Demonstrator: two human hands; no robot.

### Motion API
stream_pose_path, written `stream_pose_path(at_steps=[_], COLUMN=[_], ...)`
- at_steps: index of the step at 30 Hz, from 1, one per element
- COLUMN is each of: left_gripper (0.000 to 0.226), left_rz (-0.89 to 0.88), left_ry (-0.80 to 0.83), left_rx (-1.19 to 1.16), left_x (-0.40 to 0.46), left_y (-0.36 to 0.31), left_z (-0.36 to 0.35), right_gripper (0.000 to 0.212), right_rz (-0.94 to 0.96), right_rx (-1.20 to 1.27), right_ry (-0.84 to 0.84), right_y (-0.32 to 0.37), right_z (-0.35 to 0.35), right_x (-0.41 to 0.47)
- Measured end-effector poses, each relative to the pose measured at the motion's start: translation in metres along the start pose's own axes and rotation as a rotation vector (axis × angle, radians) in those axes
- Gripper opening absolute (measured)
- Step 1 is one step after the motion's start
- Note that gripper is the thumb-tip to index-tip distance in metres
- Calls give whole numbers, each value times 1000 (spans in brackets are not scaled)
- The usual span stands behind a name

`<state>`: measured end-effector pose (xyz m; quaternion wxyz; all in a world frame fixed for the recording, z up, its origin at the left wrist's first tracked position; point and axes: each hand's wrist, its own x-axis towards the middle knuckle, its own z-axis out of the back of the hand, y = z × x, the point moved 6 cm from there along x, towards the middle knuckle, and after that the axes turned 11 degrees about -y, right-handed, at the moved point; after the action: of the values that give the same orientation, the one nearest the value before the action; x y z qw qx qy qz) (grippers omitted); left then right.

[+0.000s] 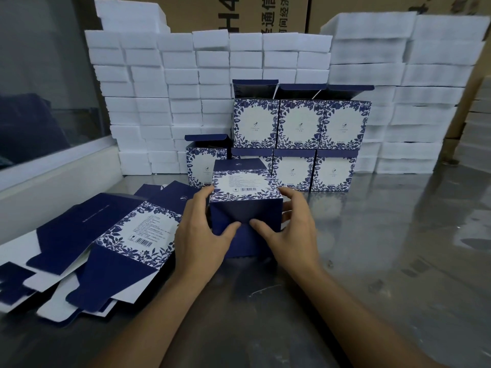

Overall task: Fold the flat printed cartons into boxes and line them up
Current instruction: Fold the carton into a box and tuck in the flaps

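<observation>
Both hands on a half-folded carton near the table's middle: left hand and right hand grip its sides, thumbs pressing the dark blue flap. Flat cartons lie at left edge. Finished boxes stacked two rows high at back, against white foam blocks.

Bare steel table lies open to the right of the hands. On the left, flat cartons cover the surface. Straight ahead, finished boxes stand two rows high, backed by a wall of white foam blocks.
</observation>
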<state>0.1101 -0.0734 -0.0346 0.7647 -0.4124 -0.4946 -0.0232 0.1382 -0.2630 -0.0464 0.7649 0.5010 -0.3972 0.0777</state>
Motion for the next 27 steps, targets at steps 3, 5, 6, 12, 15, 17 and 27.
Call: stream_pose_path(at_steps=[3,5,6,12,15,17,27], left_gripper=[82,83,81,33,8,7,85], left_rz=[-22,3,19,105,184,219,491], left_ry=[1,25,39,-17,-78,-92,133], left_rx=[-4,-58,-92,-226,-215,-192,-331], left_x=[-1,-1,-2,-1,3,5,0], left_y=[-3,-4,-4,-4,7,15,26], left_z=[0,-1,-2,0,1,0,-13], right_gripper=[66,63,56,21,21,24,52], right_rz=[-47,-90,-111,-171,-200,-211,-300], right_rx=[53,106,136,188,160,148,93], right_ry=[18,14,5,-11,7,17,72], right_y=[0,1,3,0,-6,-8,-10], right_z=[-2,-2,-1,1,-1,-2,-3], right_x=[-3,-4,-4,-2,-3,-4,-5])
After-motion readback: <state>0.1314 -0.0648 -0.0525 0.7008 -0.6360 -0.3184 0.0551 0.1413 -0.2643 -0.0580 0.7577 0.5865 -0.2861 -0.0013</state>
